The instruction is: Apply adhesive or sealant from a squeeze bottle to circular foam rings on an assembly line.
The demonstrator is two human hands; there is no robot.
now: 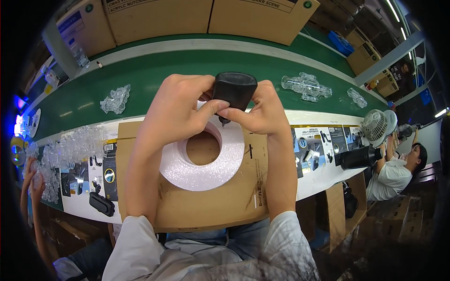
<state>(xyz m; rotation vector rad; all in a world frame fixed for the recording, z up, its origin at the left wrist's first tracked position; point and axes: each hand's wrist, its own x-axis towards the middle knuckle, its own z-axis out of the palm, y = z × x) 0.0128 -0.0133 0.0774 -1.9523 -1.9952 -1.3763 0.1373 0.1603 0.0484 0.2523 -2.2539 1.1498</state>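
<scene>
Black tapered piece point(235, 88), one: broad end up, narrow end over the far part of a white ring-shaped roll point(206, 180); contact cannot be told. Grip: left hand point(180, 105) and right hand point(260, 114) both pinching the piece, thumbs across its front. Roll: flat on brown cardboard point(255, 182), upon white worktop point(310, 187).

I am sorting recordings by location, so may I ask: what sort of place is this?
Probably a factory assembly or packing line: similar clear plastic pieces lie spaced along a long green surface that looks like a conveyor belt, and large cardboard boxes stand beyond it.
</scene>
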